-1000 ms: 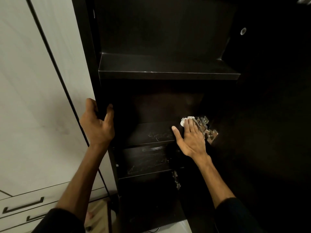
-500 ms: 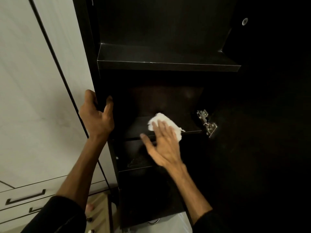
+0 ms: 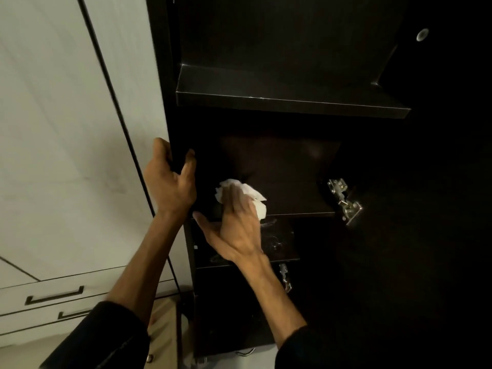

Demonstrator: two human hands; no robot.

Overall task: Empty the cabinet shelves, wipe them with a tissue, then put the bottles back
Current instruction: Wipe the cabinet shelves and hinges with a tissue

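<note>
Tissue (image 3: 253, 197) white, crumpled, pressed flat under right hand (image 3: 239, 227), dark shelf (image 3: 298, 206)

The cabinet (image 3: 266, 35) fills the middle and right of the view, its shelves stacked one above another. The upper shelf (image 3: 290, 99) sits toward 12 o'clock. Below it, the middle shelf (image 3: 298, 201) carries the tissue (image 3: 253, 194) at its left end, under the fingers of the right hand (image 3: 237, 227). The left hand (image 3: 170, 182) lies just at 9 o'clock of the tissue, around the cabinet's left edge. A hinge (image 3: 344, 201) sits at 3 o'clock of the tissue, at the shelf's right end. A lower shelf (image 3: 279, 241) lies beneath the right hand. Drawers (image 3: 53, 296) lie at 7 o'clock, left of the cabinet.
</note>
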